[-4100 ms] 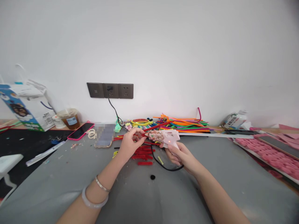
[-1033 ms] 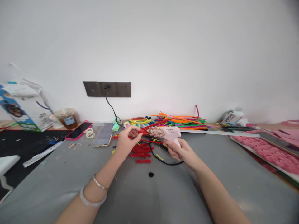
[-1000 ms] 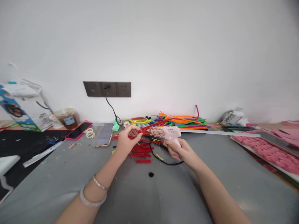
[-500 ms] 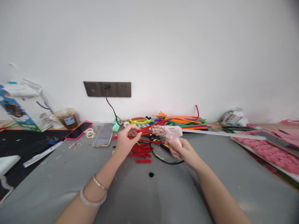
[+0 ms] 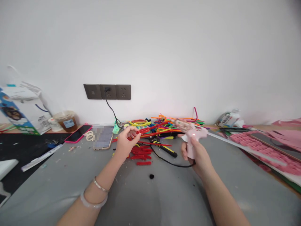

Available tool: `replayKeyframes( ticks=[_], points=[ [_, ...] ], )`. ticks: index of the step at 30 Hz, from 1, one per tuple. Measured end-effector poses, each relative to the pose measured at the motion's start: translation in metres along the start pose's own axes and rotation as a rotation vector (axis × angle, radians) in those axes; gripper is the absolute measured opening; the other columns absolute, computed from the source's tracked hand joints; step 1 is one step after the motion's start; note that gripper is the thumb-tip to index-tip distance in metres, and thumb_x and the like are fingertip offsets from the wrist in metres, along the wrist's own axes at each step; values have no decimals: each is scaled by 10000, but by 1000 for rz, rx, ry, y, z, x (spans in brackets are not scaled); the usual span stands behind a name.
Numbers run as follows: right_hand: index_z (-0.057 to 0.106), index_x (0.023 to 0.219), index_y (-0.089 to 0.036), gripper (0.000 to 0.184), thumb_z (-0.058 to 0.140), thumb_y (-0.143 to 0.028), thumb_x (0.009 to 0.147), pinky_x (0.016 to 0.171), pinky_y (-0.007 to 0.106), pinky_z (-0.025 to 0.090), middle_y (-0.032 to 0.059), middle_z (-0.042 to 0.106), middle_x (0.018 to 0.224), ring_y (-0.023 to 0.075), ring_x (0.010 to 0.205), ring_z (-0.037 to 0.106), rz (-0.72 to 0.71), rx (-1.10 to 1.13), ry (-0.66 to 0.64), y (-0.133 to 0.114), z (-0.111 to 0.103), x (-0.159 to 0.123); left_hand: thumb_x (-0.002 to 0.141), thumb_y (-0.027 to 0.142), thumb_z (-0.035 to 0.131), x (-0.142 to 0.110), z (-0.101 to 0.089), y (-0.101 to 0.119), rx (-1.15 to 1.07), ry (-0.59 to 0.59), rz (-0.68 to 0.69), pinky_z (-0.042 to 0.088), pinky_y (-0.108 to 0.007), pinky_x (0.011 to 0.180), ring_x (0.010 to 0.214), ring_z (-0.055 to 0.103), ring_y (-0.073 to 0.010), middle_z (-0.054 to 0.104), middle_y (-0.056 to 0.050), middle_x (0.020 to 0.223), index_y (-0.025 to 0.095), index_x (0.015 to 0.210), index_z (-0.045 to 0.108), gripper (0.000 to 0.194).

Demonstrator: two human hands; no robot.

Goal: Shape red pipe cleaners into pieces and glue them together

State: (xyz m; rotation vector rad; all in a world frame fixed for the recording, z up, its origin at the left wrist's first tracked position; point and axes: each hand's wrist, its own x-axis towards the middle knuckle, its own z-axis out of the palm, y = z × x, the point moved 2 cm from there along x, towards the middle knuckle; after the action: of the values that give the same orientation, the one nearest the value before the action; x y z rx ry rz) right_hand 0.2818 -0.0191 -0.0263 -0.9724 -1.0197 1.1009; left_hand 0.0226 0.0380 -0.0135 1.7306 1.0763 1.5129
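Right hand (image 5: 199, 155) grasped pale-pink glue gun (image 5: 199, 133), lumpy and speckled toward nozzle, small light (image 5: 193, 134) glowing, raised right of yellow-black pliers (image 5: 167, 150). Left hand (image 5: 127, 142) pinched fuzzy red pipe cleaner (image 5: 147, 129), left of gun.

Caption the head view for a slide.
Left hand holds a red pipe cleaner, right hand a pink glue gun, over a grey tabletop.

Pink glue gun (image 5: 193, 133), tilted, red pipe cleaner (image 5: 153, 127)
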Motion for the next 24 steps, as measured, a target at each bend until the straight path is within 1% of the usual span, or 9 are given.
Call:
replayKeyframes(
  ticks=[4, 6, 8, 11, 13, 16, 18, 21, 24],
  points=[
    [595, 939, -199, 510, 666, -667, 747, 336, 164, 289, -78, 467, 474, 66, 368, 372, -29, 257, 247, 8, -29, -24, 777, 249, 662, 0, 0, -1, 1, -7, 1, 452, -225, 617, 661, 538, -119, 560, 9, 720, 181, 853, 610, 114],
    [588, 881, -200, 486, 728, -631, 706, 340, 147, 342, -72, 499, 507, 64, 394, 409, -34, 316, 366, 13, -42, -33, 774, 246, 664, 0, 0, -2, -4, -8, 11, 453, -224, 618, 662, 537, -119, 561, 9, 722, 183, 847, 613, 109],
    [580, 824, -193, 441, 788, -553, 677, 351, 134, 391, -62, 536, 538, 61, 421, 457, 4, 363, 453, 17, -52, -37, 770, 244, 668, 1, 0, -3, -14, -7, 20, 456, -224, 623, 669, 543, -121, 570, 5, 732, 183, 840, 614, 107],
    [569, 745, -179, 328, 825, -374, 680, 393, 119, 465, -34, 589, 579, 64, 469, 539, 133, 410, 522, 19, -60, -36, 770, 250, 668, 2, -1, -5, -27, -5, 19, 462, -226, 621, 666, 553, -121, 580, 2, 734, 182, 832, 608, 110],
    [573, 724, -174, 240, 795, -267, 719, 424, 124, 506, -10, 628, 599, 73, 489, 582, 226, 386, 530, 18, -65, -33, 774, 257, 665, 3, -1, -6, -30, -2, 17, 463, -225, 614, 656, 553, -118, 579, 5, 730, 182, 839, 604, 117],
    [607, 740, -167, 137, 728, -200, 794, 460, 152, 553, 38, 690, 635, 106, 518, 642, 337, 215, 473, 11, -75, -31, 775, 264, 660, 4, -3, -6, -30, 5, 15, 462, -224, 606, 653, 551, -117, 578, 7, 730, 181, 846, 602, 124],
    [632, 762, -160, 102, 695, -196, 834, 492, 165, 576, 72, 726, 684, 138, 584, 694, 402, 66, 400, 6, -82, -32, 775, 268, 657, 4, -3, -6, -31, 9, 12, 463, -225, 605, 654, 551, -119, 576, 6, 726, 180, 842, 603, 123],
    [658, 812, -153, 84, 656, -212, 871, 582, 185, 603, 99, 759, 769, 167, 695, 739, 468, -55, 277, -2, -86, -34, 771, 265, 662, 5, -4, -6, -29, 13, 13, 465, -228, 611, 656, 554, -121, 579, 6, 719, 178, 843, 608, 124],
    [661, 841, -153, 151, 605, -277, 905, 623, 204, 602, 120, 770, 808, 169, 706, 745, 553, -158, 218, -8, -89, -34, 764, 263, 669, 5, -4, -8, -38, 13, 13, 463, -229, 614, 663, 559, -125, 586, 3, 722, 180, 842, 612, 127]
  ],
)
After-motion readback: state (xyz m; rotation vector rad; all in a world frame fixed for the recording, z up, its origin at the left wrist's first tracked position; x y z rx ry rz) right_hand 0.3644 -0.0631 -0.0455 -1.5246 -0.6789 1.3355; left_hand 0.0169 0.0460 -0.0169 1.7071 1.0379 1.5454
